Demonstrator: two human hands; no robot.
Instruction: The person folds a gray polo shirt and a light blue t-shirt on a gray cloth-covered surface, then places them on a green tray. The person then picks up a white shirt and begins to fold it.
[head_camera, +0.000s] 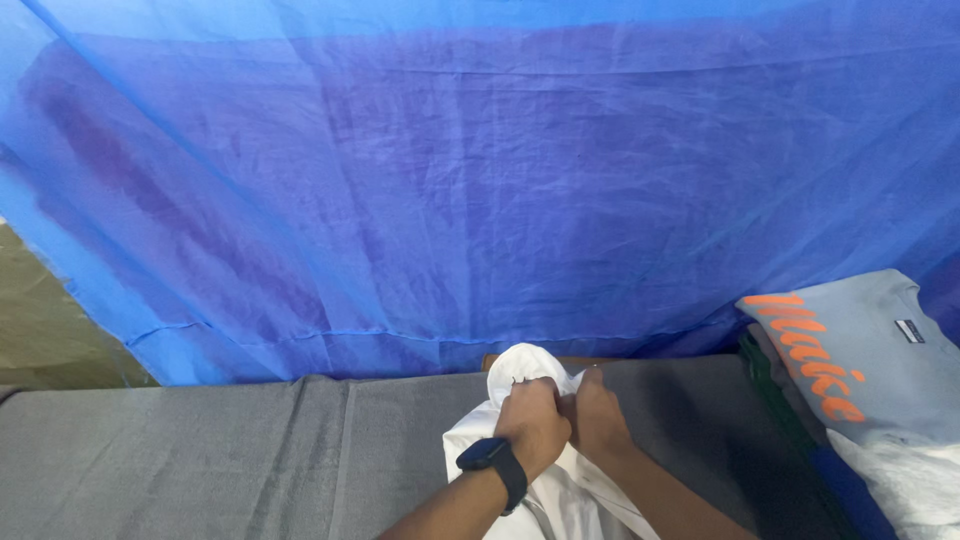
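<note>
A white garment (522, 366) lies bunched on a grey cloth-covered table (250, 450), near the bottom middle of the view. My left hand (535, 420), with a black watch on its wrist, is closed on the garment's upper part. My right hand (597, 415) sits right beside it, thumb up, also gripping the white fabric. The two hands touch each other. The lower part of the garment runs under my forearms and out of view.
A blue sheer cloth (480, 180) hangs like a wall just behind the table. A stack of folded clothes (860, 360) stands at the right, topped by a grey shirt with orange lettering. A brown edge (600, 358) shows behind the garment.
</note>
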